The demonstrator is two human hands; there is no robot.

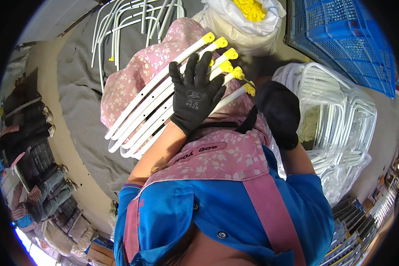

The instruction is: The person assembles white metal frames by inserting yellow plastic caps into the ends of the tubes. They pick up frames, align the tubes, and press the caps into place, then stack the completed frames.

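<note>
A grey cloth (84,106) covers the floor beneath a seated worker, whose lap, draped in a pink floral apron (159,55), serves as a workbench. To the right sit a blue mesh-sided plastic crate (337,31) and a film-wrapped bundle of bent white tubes (341,119), the film presumably guarding their finish; an open white woven sack (221,26) of yellow pieces stands ahead, seemingly for easy reach. Curved white tubes (157,80) lie diagonally across the lap, held beneath the black-gloved left hand (194,91), fingers splayed, apparently to stop them sliding. The black-gloved right hand (279,108) is curled beside their yellow end fittings (230,53), grouped on its side, likely for access; whether it grasps anything cannot be told.
</note>
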